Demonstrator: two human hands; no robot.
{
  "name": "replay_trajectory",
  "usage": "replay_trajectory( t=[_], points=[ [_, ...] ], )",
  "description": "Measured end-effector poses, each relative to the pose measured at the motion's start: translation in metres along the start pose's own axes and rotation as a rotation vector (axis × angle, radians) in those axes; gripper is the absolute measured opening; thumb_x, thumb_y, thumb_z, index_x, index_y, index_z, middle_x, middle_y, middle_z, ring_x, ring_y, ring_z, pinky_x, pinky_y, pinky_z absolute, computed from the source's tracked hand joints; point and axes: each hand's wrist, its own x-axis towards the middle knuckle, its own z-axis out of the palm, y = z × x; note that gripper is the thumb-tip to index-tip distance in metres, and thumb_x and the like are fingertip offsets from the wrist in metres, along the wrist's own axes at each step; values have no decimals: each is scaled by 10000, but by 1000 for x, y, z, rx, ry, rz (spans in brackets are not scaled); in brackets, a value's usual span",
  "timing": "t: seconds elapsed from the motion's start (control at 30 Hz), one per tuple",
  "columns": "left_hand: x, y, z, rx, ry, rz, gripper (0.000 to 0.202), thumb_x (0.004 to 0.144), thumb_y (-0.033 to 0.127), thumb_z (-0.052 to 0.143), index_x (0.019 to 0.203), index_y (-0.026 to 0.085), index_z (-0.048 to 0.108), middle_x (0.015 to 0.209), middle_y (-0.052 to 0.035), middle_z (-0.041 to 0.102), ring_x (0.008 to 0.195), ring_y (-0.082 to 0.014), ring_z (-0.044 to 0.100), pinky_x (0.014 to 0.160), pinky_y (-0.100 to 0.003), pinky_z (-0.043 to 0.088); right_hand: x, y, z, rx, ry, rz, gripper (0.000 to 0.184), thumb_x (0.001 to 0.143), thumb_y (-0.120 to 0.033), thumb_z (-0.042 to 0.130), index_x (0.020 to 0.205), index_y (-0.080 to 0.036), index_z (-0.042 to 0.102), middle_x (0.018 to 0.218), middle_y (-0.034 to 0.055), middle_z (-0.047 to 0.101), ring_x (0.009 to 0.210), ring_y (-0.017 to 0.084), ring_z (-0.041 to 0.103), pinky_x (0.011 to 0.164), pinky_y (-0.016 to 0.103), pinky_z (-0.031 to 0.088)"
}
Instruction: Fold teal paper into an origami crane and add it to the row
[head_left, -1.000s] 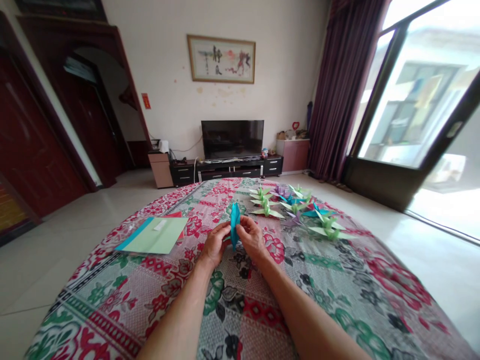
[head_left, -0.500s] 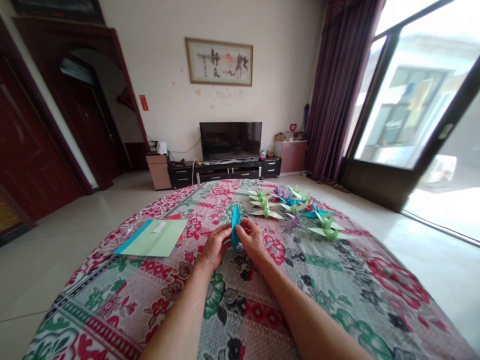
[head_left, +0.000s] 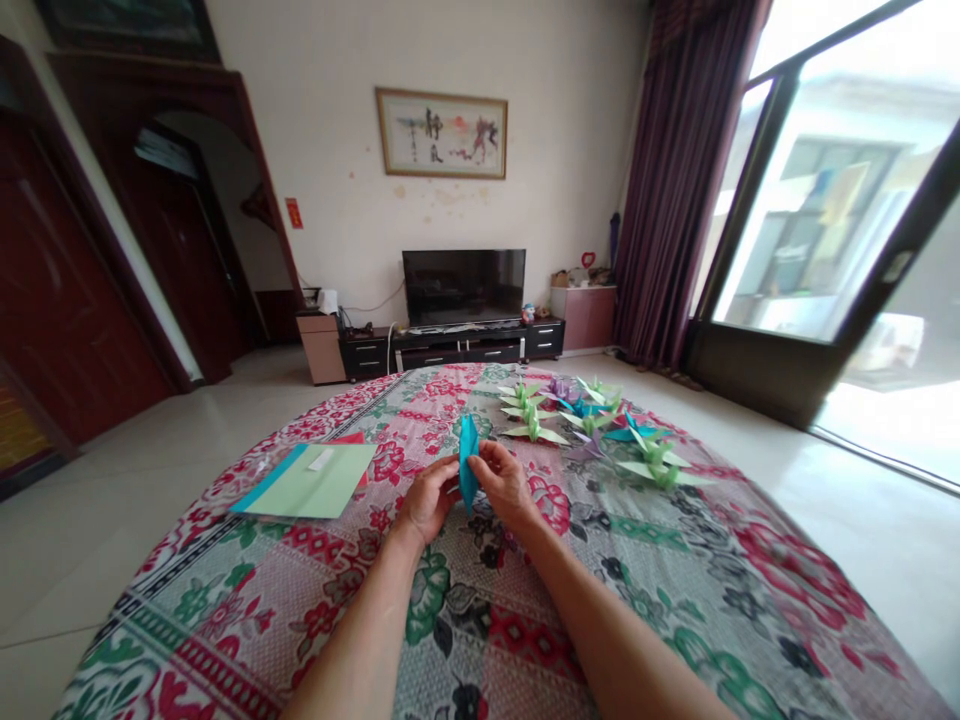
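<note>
Between my two hands stands a narrow piece of folded blue paper [head_left: 468, 462], held upright above the tablecloth. My left hand [head_left: 431, 497] is closed on its left edge, with some fingertips hidden behind the paper. On the opposite side my right hand [head_left: 504, 482] pinches it between thumb and fingers. Farther off to the right, folded paper cranes sit in rows: several green cranes [head_left: 534, 428], blue cranes [head_left: 634, 430] and purple cranes [head_left: 591, 443]. A stack of flat coloured paper sheets [head_left: 311, 485], light green on top, lies to the left of my left hand.
The round table is covered by a floral tablecloth [head_left: 330, 590]. A small white slip [head_left: 321, 460] rests on the paper stack. Beyond the table are a television [head_left: 465, 287] on a low black cabinet, a purple curtain [head_left: 664, 200] and a glass door [head_left: 795, 220].
Both hands keep their grip on the folded blue paper, which has shifted very slightly left. The whole view has tilted up a little. The cranes and sheets have stayed in place.
</note>
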Motion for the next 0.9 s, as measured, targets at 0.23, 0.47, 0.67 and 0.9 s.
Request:
replay_trajectory(
  t=[0.23, 0.47, 0.67, 0.9],
  points=[
    [-1, 0, 0, 8, 3, 7, 327, 628, 294, 718, 918, 147, 696, 850, -78, 697, 751, -175, 625, 624, -259, 455, 0, -6, -3, 28, -20, 36, 305, 705, -406, 639, 897, -175, 587, 718, -8, 612, 562, 96, 521, 522, 208, 440],
    [-2, 0, 2, 28, 2, 4, 362, 599, 310, 734, 921, 148, 700, 802, -74, 700, 734, -180, 628, 624, -264, 454, -1, -9, -5, 51, -58, 78, 321, 689, -428, 646, 882, -178, 586, 693, -12, 606, 544, 95, 512, 506, 208, 439],
    [-1, -7, 5, 142, 88, 86, 304, 640, 333, 675, 895, 170, 702, 712, -33, 696, 675, -185, 621, 601, -271, 455, -2, -4, -8, 7, -75, 97, 339, 700, -424, 636, 931, -179, 595, 750, 3, 632, 585, 110, 541, 538, 221, 460],
    [0, -11, 2, 278, 160, 169, 275, 665, 286, 616, 894, 164, 708, 721, -30, 696, 653, -175, 604, 601, -256, 443, -2, -1, -4, -37, -56, 35, 287, 720, -386, 609, 918, -178, 605, 803, 26, 656, 682, 148, 590, 636, 268, 496]
  ],
)
